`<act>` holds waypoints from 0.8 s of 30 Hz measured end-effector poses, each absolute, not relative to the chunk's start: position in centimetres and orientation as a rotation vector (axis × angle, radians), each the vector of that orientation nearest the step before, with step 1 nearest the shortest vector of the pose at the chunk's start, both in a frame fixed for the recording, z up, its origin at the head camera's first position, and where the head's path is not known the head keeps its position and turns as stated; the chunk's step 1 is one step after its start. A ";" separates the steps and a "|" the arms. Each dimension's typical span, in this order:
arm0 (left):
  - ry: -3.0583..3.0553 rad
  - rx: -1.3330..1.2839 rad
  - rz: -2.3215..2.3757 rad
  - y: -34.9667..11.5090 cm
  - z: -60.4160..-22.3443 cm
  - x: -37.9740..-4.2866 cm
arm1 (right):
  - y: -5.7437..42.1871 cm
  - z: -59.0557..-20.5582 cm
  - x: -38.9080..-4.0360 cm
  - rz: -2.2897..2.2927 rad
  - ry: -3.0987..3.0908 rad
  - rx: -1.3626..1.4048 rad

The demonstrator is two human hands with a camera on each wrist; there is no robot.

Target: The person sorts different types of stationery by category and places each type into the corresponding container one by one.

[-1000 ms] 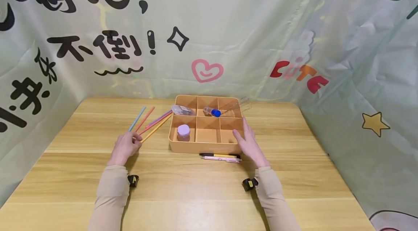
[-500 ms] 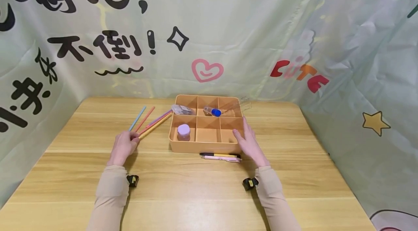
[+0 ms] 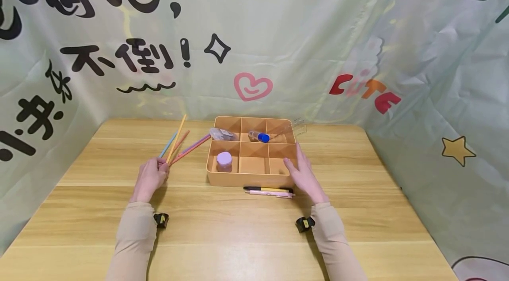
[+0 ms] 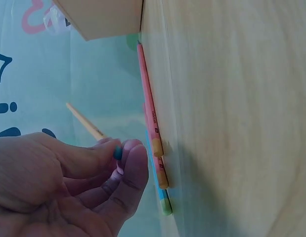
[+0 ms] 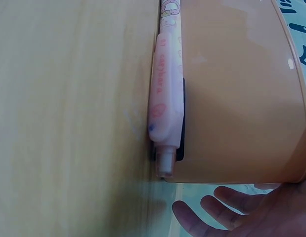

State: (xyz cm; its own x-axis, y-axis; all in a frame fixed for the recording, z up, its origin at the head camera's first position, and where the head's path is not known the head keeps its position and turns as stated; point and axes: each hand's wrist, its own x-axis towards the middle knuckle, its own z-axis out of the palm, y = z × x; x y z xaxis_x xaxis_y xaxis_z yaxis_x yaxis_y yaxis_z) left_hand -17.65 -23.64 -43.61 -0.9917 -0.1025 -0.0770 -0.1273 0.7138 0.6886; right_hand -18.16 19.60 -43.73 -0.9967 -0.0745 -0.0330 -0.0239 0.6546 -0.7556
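Note:
My left hand pinches a yellow pencil between thumb and fingertips near its end. In the left wrist view a teal end shows between the fingertips, and the pencil's far part sticks out behind the hand. Beside it lie a blue pencil, a red pencil and more pink and purple pencils. My right hand rests at the front right corner of an orange-tan divided organizer box. Its fingers lie fairly straight along the outer side, and the thumb overlaps the rim.
Inside the box are a purple-lidded bottle, a blue-capped clear tube, a clear plastic packet and a clear ruler-like piece. A pink pen and a black-and-yellow pen lie along its front wall.
The yellow pencil has swung from pointing right, toward the box, to pointing away from me across the blue and red pencils. My right hand and the box have stayed put.

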 end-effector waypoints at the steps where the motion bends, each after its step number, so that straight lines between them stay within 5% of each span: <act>1: 2.879 -0.195 1.167 -23.6 -43.6 -17.6 | 19.6 -43.7 -18.2 -1.279 2.799 -0.083; 13: 3.088 -0.320 1.446 -23.0 -43.2 -17.9 | 19.6 -43.9 -18.2 -1.284 2.796 -0.076; 24: 2.492 -0.497 2.702 -22.7 -41.6 -18.1 | 19.6 -43.8 -18.2 -1.273 2.806 -0.078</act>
State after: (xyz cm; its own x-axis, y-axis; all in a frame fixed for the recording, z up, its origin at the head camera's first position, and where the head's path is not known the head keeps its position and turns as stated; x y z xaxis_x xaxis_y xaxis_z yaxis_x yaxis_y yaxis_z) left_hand -18.13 -22.69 -41.56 -0.8102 -0.5575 0.1810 0.2253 -0.0111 0.9742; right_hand -18.20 19.59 -43.82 -0.9969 -0.0710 -0.0335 -0.0216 0.6580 -0.7527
